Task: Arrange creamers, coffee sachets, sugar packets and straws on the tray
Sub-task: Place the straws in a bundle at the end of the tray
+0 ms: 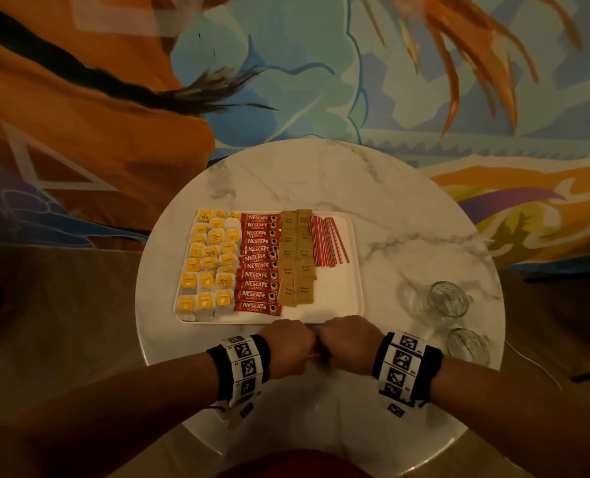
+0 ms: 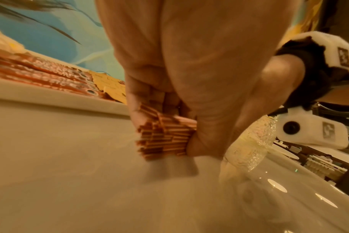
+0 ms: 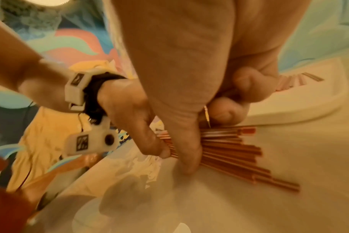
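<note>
Both forearms are bare, no sleeves. Each wrist carries a black fabric band (image 1: 428, 365) wrapped by white blocky plates printed with black-and-white square marker codes (image 1: 243, 350). A small white camera housing (image 3: 94, 142) with a round dark lens hangs under the left wrist, thin black cable trailing. The right hand (image 3: 189, 63) wears a thin ring (image 3: 207, 116).

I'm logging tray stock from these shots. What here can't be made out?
- Straw bundle: in the head view both hands hide it; wrist views are too blurred for a count.
- Brown sugar packets: print too small, head view.
- Left hand and right hand: each grip's fingertips hidden under knuckles, head view.
- Creamers: none identifiable; yellow-labelled packets too small.
</note>
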### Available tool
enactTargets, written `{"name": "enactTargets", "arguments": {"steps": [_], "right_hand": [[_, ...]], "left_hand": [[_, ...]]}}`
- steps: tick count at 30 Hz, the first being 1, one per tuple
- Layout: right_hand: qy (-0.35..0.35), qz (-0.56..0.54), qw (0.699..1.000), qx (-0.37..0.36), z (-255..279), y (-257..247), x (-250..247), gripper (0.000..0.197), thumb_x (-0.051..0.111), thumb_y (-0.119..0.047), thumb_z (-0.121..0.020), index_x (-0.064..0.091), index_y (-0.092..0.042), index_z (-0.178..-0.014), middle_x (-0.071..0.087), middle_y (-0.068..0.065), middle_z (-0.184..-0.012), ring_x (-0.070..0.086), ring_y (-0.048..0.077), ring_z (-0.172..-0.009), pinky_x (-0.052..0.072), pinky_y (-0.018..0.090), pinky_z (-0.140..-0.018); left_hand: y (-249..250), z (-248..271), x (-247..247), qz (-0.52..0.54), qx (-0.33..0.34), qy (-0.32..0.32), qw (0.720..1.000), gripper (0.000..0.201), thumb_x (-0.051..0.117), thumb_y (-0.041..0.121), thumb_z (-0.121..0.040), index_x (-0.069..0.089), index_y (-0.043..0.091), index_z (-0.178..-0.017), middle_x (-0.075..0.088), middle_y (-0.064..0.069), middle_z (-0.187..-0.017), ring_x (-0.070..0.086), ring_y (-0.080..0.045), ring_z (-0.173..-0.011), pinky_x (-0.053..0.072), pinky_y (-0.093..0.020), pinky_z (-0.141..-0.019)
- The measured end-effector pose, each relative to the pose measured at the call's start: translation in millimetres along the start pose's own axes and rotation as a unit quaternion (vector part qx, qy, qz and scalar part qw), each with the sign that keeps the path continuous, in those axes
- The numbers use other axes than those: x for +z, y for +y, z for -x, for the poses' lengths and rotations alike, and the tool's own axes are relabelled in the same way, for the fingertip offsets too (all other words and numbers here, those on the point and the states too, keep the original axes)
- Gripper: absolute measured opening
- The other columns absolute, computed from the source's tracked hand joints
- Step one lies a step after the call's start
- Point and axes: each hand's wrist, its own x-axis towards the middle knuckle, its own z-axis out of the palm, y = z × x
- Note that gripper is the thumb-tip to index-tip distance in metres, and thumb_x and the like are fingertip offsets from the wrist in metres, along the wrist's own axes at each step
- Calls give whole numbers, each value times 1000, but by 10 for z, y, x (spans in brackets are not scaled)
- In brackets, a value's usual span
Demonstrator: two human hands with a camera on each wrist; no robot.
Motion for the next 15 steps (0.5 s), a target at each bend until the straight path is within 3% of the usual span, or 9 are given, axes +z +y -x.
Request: {"name": "enactTargets", "arguments": {"steps": [7, 12, 15], "right_hand": [[-14, 4, 1000, -20, 0, -10, 41, 24, 60, -30, -93, 69, -8, -100, 71, 12, -100, 67, 29, -87, 40, 30, -68], [25, 89, 993, -71, -12, -45, 79, 28, 56, -31, -93, 71, -8, -89, 70, 12, -90, 66, 31, -81, 35, 33, -66], [59, 127, 988, -72, -17, -33, 159, 26, 53, -30, -93, 69, -11, -90, 70, 11, -87, 65, 32, -81, 34, 35, -68]], "left_hand": [[-66, 28, 94, 57, 6, 1, 998, 18, 57, 21, -97, 69, 13, -108, 70, -7, -102, 67, -22, -88, 55, -34, -83], [2, 31, 130, 91, -1, -17, 996, 27, 43, 25, -106, 65, 14, -116, 67, -8, -113, 64, -23, -100, 51, -37, -97], [36, 35, 158, 78, -13, -19, 997, 31, 38, 23, -107, 63, 10, -120, 66, -11, -117, 64, -25, -103, 51, -36, -97]]}}
